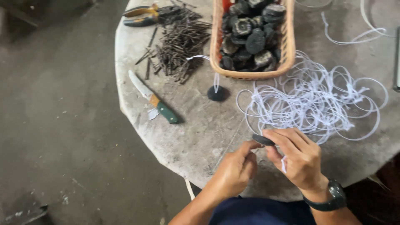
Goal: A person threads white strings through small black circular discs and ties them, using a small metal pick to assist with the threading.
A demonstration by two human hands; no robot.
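Head view, looking down at a round grey stone desk (200,137) over a concrete floor (58,125).

Right hand (298,160) at the near edge of the desk, fingers (287,139) closed around a small dark flat disc (262,139), pinching it from above. A bit of white strip (283,164) shows under the palm. Black wristwatch (333,196) on that wrist.

Left hand (235,171) just beside the right, fingers curled in, fingertips touching the disc's near edge; cannot tell whether it grips the disc or only steadies it. The disc is held slightly above the desk surface, between both hands.

Just beyond the hands: a loose tangle of white plastic strips (316,100), lying on the desk, spreading toward the right.

Further back: an oblong woven basket (216,46) full of dark round discs (252,35), touching the tangle's far edge.

In front of the basket: one dark disc (217,93) alone on the desk, with a white strip (216,81) standing up from it.

Left of the basket: pile of dark nails (181,41). Yellow-handled pliers (143,16) at the far left edge, touching the pile. Knife (153,102) with a green-and-wood handle lies near the desk's left edge, blade pointing away.
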